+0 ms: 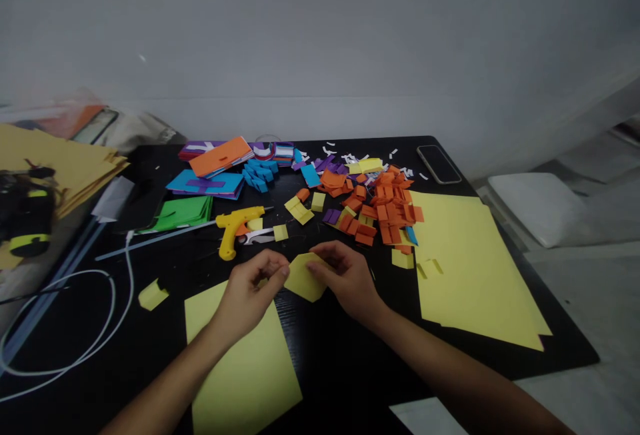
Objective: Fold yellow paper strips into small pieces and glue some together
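Observation:
Between my two hands a small folded piece of yellow paper (305, 280) is held above the black table. My right hand (347, 278) pinches it at its right side, thumb in front. My left hand (255, 282) has thumb and forefinger closed at the paper's left corner. Under my left wrist lies a large yellow sheet (250, 368). Just beyond my hands are a yellow glue gun (235, 227), scissors (260, 236) and small folded yellow pieces (299, 210).
A heap of orange folded pieces (393, 205) sits beside a stack of yellow sheets (465, 262) on the right. A phone (439, 164) rests at the back right. Blue folders (207, 183) and green paper (185, 212) lie left. A white cable (131, 275) loops at the left edge.

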### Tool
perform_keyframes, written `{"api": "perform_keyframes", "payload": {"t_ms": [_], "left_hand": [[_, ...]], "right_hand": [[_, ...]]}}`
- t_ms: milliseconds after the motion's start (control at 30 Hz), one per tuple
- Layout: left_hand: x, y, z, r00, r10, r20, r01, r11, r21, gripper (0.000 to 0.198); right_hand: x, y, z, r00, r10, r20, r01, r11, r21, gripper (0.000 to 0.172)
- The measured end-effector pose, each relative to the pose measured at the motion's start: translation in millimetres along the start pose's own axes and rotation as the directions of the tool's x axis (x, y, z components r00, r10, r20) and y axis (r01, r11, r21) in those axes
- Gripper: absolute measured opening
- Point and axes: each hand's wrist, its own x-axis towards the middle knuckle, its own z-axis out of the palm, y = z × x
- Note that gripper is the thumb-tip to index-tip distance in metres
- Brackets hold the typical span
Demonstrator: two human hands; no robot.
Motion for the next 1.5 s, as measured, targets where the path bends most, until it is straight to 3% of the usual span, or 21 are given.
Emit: {"api": "perform_keyframes", "payload": {"t_ms": [200,500,633,1100,1300,1500], "left_hand": [[-1.3,-0.7,1.0,0.999,0.003,0.039,-0.003,1.0,0.015,0.023],[0.9,-1.7,-1.0,0.992,-0.021,-0.126,0.01,0.996,-0.09,0.02],[0.3,-5.2,-0.5,0.997,0.03,-0.073,-0.037,0.996,-0.084,0.022],[1.1,-14.1,0.3,1.0,0.005,-0.002,-0.006,0.993,-0.116,0.016],[1.0,-13.0,-2.9,0.996,0.005,0.092,0.003,0.996,-0.086,0.011],[1.6,-8.5,-4.2,0.998,0.001,0.057,0.008,0.987,-0.159,0.01]], "right_hand": [[-4.0,-0.9,2.7,0.998,0.026,0.058,-0.023,0.999,-0.049,0.019],[-1.2,0.9,1.6,1.0,0.015,0.017,-0.014,1.0,-0.022,0.026],[-0.8,0.0,0.9,1.0,0.026,0.012,-0.026,1.0,-0.003,0.029],[-3.2,3.6,1.8,0.998,-0.055,-0.021,0.052,0.991,-0.12,0.013],[-3.5,2.7,1.4,0.997,-0.063,0.038,0.066,0.995,-0.076,0.011],[-1.3,1.0,0.7,0.996,-0.009,0.086,0.007,1.0,0.023,0.013]]}}
